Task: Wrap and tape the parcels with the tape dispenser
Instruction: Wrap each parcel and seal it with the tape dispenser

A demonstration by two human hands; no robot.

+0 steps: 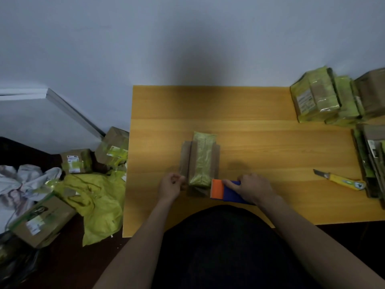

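Observation:
A narrow brown cardboard parcel (201, 161) lies lengthwise in the middle of the wooden table (260, 113), with a strip of yellow-green tape along its top. My right hand (253, 187) grips a blue tape dispenser (227, 191) whose orange blade end touches the parcel's near right corner. My left hand (171, 185) is curled at the parcel's near left corner, pinching what looks like its edge or the end of clear tape.
A yellow utility knife (341, 180) lies on the table at the right. Taped parcels (320, 99) are stacked at the far right corner, flattened cardboard (370, 155) below them. On the floor to the left lie boxes (77, 161), a yellow plastic bag (100, 207) and white cloth (27, 180).

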